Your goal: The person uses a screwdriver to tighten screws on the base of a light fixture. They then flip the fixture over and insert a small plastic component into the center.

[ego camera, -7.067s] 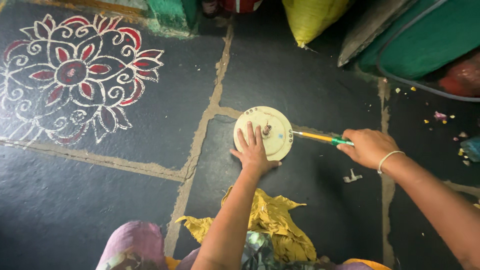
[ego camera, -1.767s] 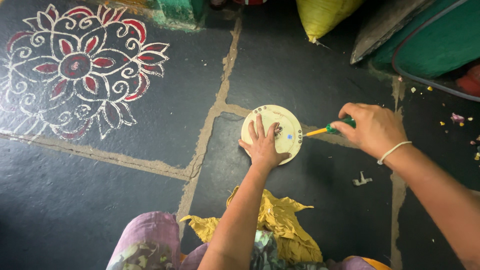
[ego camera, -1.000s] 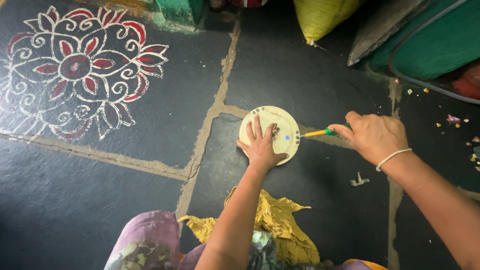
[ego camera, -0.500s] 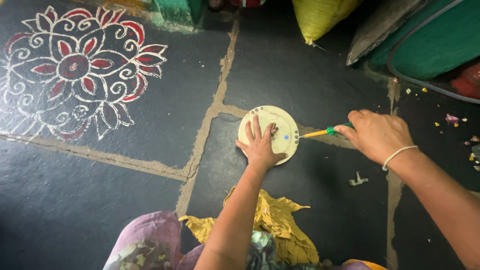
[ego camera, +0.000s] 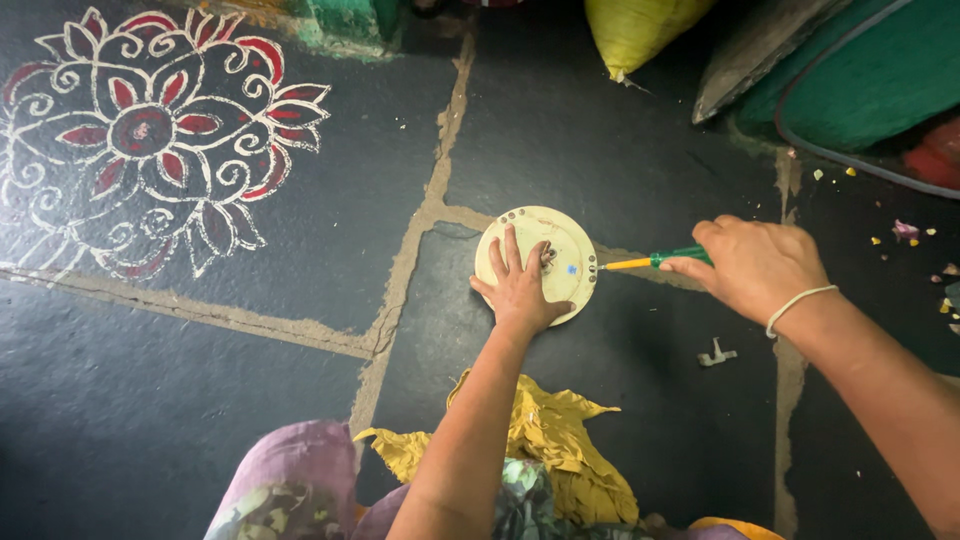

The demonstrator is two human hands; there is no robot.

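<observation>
Head view: screwdriver (ego camera: 655,261) pointing leftward, horizontal.

L hand (ego camera: 520,290) flat on disc (ego camera: 540,262); R hand (ego camera: 750,265) w/ screwdriver (ego camera: 650,262).

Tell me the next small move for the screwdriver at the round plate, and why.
Probably keep the left hand pressing the round cream plate flat on the dark stone floor and ease the screwdriver tip a little further in at the plate's right edge. The right hand grips the green handle, and the tip already sits at that edge, so a steady plate matters.
</observation>
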